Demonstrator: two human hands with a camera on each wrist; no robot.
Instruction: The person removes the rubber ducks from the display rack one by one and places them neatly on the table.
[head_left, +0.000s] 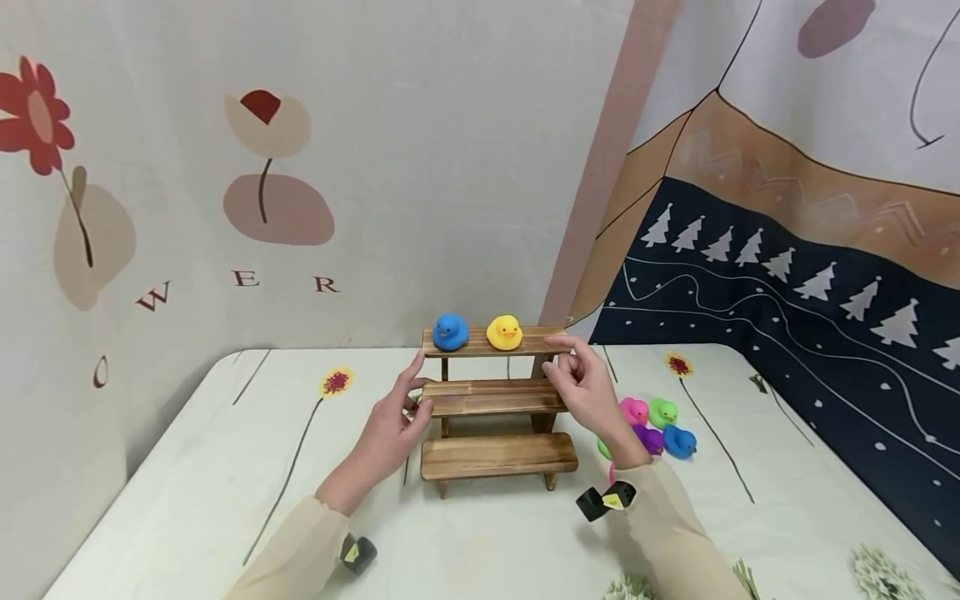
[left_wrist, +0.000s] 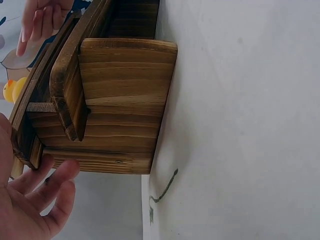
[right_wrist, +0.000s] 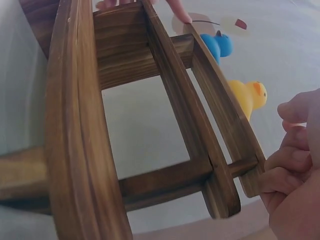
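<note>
A three-tier wooden display stand stands on the white cloth, with a blue rubber duck and a yellow rubber duck side by side on its top shelf. At the stand's left end, my left hand touches the shelf edges with loosely spread fingers. My right hand is at the opposite end, its index finger over the end of the top shelf and its other fingers bent. In the right wrist view, those bent fingers lie against the shelf end without wrapping round it.
Several more rubber ducks lie to the right of the stand, including a pink duck, a green duck and another blue duck. My right forearm partly hides this group. A printed fabric backdrop rises behind the stand.
</note>
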